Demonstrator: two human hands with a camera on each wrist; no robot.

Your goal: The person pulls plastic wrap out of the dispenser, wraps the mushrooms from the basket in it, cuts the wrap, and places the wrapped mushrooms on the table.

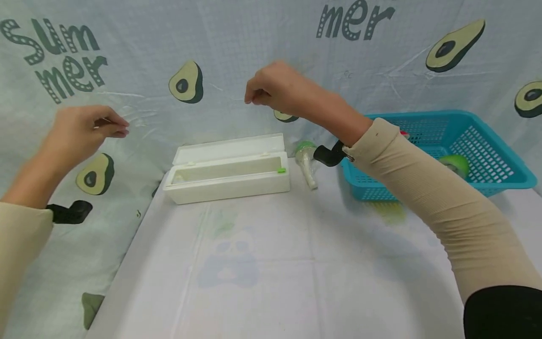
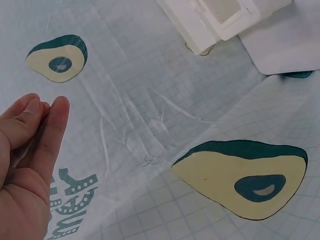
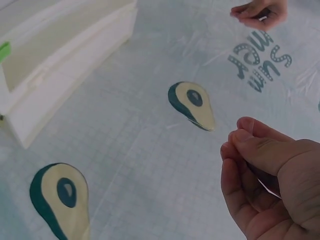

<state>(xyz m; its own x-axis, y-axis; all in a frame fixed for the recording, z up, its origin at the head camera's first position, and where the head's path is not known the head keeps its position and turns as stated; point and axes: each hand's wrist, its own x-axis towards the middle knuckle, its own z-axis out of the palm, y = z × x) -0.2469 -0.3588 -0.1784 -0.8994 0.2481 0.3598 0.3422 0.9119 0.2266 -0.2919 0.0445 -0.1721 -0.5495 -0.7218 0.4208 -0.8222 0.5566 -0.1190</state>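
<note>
Raised in front of the patterned backdrop, my left hand (image 1: 82, 134) pinches with its thumb against the fingertips. My right hand (image 1: 275, 87) is higher and further right, pinching the same way. Between them a sheet of clear plastic film (image 2: 120, 115) seems to be stretched; only faint creases and shine show, and its edges are hard to make out. Below and between the hands stands a long white box (image 1: 228, 186), its lid (image 1: 230, 146) tipped back and a small green slider (image 1: 281, 170) at its right end. Neither hand touches the box.
Right of the box lies a green-topped item with a pale stalk (image 1: 308, 167), seemingly wrapped in something clear. A blue basket (image 1: 461, 120) at the right holds a green round item (image 1: 456, 164) and something red, partly behind my right forearm. A white cloth (image 1: 271, 292) covers the table.
</note>
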